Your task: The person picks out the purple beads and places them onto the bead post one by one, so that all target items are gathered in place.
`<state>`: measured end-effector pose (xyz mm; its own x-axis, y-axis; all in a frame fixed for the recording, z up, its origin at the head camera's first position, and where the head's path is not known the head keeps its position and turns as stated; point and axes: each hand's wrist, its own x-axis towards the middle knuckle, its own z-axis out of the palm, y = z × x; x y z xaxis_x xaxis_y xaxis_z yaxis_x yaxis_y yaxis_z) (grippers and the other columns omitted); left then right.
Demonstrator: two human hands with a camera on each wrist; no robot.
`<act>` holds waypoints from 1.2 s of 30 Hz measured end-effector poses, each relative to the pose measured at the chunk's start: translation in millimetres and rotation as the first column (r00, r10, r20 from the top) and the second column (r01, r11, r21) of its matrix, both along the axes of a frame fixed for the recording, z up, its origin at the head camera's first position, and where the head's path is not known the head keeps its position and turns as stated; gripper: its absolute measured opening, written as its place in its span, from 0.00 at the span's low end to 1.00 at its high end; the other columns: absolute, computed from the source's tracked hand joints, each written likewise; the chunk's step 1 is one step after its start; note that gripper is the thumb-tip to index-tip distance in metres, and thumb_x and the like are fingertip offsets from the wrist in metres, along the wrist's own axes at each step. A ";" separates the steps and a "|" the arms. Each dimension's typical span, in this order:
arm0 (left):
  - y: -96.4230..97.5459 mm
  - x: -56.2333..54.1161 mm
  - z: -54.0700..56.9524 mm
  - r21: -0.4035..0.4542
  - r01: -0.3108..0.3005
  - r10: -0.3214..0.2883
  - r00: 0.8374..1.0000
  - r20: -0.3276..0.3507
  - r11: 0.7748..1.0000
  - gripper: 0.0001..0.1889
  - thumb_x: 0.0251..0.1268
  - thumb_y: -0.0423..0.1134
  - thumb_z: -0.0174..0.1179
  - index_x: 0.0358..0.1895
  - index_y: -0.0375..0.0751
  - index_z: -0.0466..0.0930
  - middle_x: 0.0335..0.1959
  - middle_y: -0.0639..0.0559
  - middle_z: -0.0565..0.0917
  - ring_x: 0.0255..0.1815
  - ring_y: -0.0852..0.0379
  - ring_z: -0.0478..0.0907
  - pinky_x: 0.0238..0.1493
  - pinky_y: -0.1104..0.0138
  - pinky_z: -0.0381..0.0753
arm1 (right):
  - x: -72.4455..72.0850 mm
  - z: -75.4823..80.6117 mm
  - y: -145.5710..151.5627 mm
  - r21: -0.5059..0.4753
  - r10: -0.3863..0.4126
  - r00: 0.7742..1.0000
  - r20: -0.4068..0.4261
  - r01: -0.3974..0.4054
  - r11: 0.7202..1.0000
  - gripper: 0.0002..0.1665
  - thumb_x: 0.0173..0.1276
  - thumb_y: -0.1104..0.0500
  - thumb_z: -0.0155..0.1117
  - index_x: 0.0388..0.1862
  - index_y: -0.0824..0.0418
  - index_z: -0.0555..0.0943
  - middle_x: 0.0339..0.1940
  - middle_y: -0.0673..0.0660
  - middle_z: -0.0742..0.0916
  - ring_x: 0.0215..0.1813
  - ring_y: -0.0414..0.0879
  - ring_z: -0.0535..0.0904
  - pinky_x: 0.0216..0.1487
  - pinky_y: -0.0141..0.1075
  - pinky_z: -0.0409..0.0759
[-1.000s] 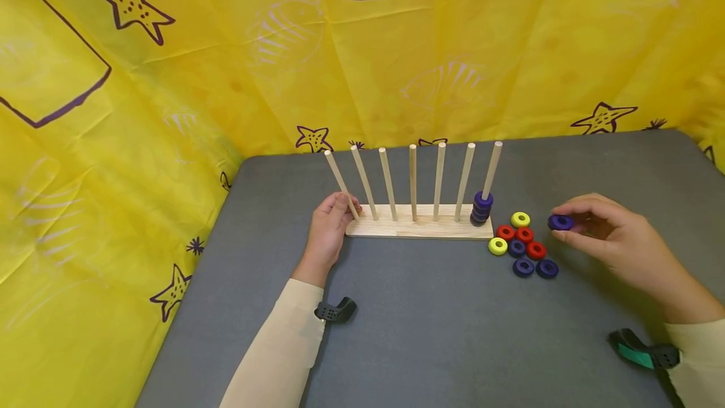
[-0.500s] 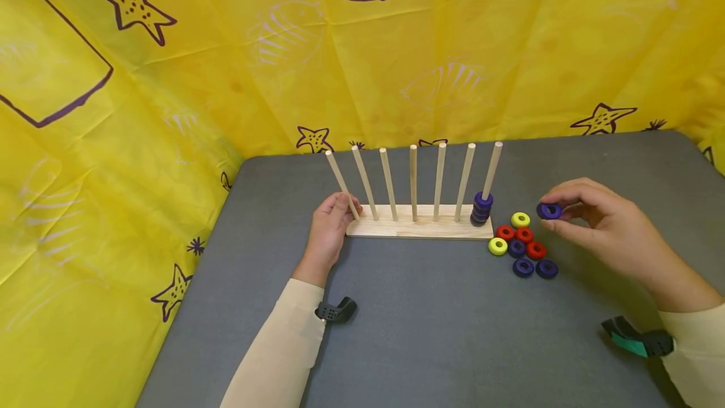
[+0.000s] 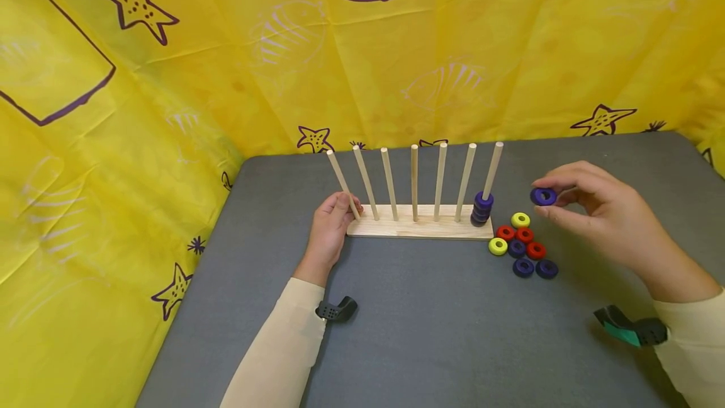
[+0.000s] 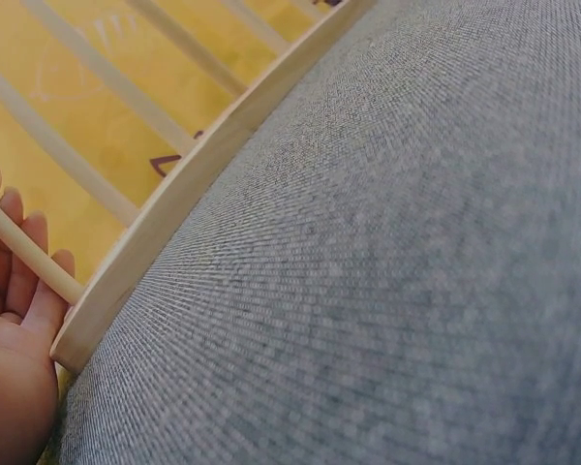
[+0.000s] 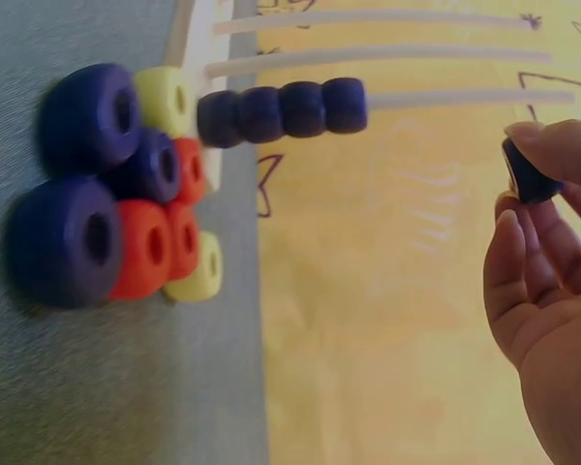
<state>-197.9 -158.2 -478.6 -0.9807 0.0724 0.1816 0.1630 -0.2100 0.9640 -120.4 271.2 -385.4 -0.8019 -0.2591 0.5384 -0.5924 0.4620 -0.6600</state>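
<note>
A wooden peg board with several upright pegs stands on the table. Several stacked blue rings sit at the foot of its rightmost peg. At the board's left end, my left hand holds the base by the leftmost peg, its fingers lying behind that peg in the left wrist view. My right hand pinches one blue ring between thumb and fingers. That ring is in the air, right of the rightmost peg and apart from it.
Loose rings lie in a cluster by the board's right end: two yellow rings, three red rings and three blue rings. The grey table meets a yellow patterned cloth behind. Each wrist wears a dark band.
My right hand has lifted the blue ring and carried it left and away from me, above the loose rings' level. My left hand and the peg board have stayed put.
</note>
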 end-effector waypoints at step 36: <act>0.2 -1.2 -1.3 0.010 0.003 -0.003 1.000 -0.003 1.000 0.17 0.90 0.42 0.53 0.42 0.32 0.81 0.43 0.44 0.81 0.47 0.50 0.81 0.57 0.61 0.80 | -25.7 59.1 -42.8 -0.063 -0.017 0.993 -0.113 0.010 0.998 0.31 0.49 0.91 0.77 0.52 0.73 0.87 0.49 0.57 0.86 0.43 0.42 0.80 0.45 0.22 0.79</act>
<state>-199.1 -158.0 -479.9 -0.9799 0.0737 0.1856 0.1656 -0.2197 0.9614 -146.1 228.5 -326.3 -0.7379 -0.2113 0.6409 -0.6590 0.4307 -0.6167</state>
